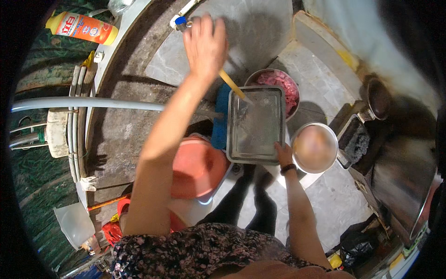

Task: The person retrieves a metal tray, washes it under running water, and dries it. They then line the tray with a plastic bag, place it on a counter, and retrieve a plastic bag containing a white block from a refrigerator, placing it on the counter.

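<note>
My right hand (285,153) grips the near right corner of a rectangular metal tray (256,125). A yellow hose (231,84) reaches from beneath my left hand to the tray's upper part, where water seems to run out. My left hand (205,47) is raised, palm down and blurred, beside a tap with a blue handle (180,22). Its palm is hidden, so I cannot tell whether it holds the hose or the tap. Partly behind the tray stands a round bowl of pinkish raw meat pieces (291,89). A round metal bowl (333,157) with blurred contents stands right of my right hand.
Red-orange plastic basins (198,167) sit left of the tray, near a blue plastic item (220,118). A grey pipe (104,102) crosses from the left. An orange detergent bottle (87,28) lies at upper left. A black bag (359,244) rests at lower right.
</note>
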`<action>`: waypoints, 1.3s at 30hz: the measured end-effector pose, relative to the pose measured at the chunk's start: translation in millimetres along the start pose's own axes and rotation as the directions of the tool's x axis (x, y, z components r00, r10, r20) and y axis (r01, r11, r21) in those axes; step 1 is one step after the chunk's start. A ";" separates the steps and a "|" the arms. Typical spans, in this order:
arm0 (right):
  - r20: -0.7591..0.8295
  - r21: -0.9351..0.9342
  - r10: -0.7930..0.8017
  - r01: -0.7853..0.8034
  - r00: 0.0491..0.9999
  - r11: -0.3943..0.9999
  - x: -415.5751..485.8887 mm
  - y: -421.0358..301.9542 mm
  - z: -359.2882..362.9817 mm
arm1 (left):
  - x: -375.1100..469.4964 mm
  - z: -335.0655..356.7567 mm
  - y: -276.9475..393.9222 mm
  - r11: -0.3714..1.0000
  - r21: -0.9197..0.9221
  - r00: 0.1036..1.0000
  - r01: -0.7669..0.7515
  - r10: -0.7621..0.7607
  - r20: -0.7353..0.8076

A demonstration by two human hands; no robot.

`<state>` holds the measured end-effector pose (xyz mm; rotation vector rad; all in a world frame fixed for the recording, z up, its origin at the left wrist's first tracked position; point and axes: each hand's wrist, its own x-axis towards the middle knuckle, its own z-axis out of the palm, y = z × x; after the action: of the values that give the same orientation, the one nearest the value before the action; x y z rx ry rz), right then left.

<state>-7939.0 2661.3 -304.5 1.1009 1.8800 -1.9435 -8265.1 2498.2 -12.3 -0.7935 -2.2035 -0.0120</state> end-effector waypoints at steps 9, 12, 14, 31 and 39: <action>0.038 -0.079 -0.048 0.051 0.998 0.996 -14.4 -32.6 -10.1 | -335.3 40.8 85.5 -0.283 0.118 -0.160 0.952 -0.130 0.979; 0.038 -0.300 -0.056 0.065 0.998 0.952 -0.7 -28.2 -23.6 | -355.8 48.5 113.0 -0.652 0.108 -0.153 0.750 -0.013 0.988; 0.006 -0.420 -0.196 0.181 0.981 0.890 -1.6 -45.3 -17.1 | -367.0 50.8 118.5 -0.619 0.039 -0.133 0.785 -0.107 0.985; 0.639 -0.645 -0.564 0.764 0.524 -0.021 78.8 -72.3 140.8 | -388.9 54.0 122.4 -0.601 -0.070 -0.067 0.797 -0.202 0.977; 0.608 -0.613 -0.640 0.790 0.470 -0.002 70.5 -77.2 130.9 | -372.4 38.8 119.8 -0.569 -0.150 0.037 0.808 -0.204 0.978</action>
<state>-8082.6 2575.1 -303.6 -0.5353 3.0571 -0.7506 -8039.0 2404.3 -319.8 0.7659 -2.4051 -2.6501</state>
